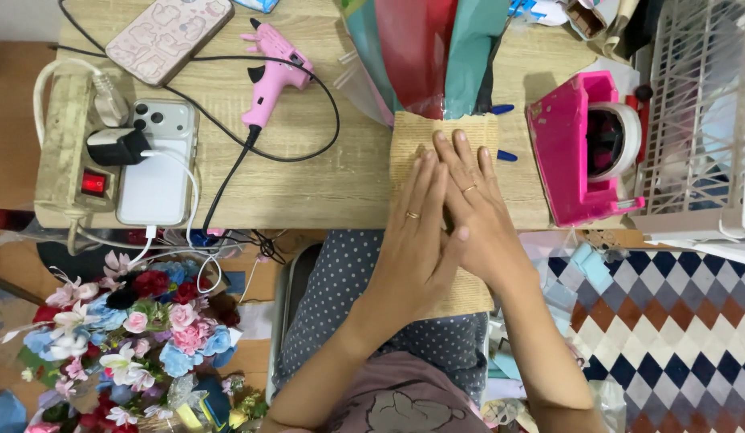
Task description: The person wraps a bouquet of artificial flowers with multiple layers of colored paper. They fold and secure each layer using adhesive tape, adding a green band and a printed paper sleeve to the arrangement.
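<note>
A strip of tan corrugated paper (437, 136) lies just right of the frame's centre, running from the table edge down over the person's lap. Both hands press flat on it. The left hand (412, 240) lies palm down with fingers straight and close together, a ring on one finger, its tips reaching toward the paper's upper left part. The right hand (477, 216) rests partly under the left, fingers also extended and flat, slightly spread, their tips just short of the paper's top edge; it wears a ring too. Neither hand grips anything; the paper stays beneath the palms and fingers.

Just above the paper, coloured sheets (429, 48) in red, teal and green fan out toward the top of the frame. To the right stands a pink tape dispenser (569, 152), and beyond it a white wire basket (701, 120). Left of centre lies a pink glue gun (272, 76) with its black cord. At the far left sit a power strip (68, 152) and a charging phone (156, 164). Artificial flowers (124, 337) fill the lower left.
</note>
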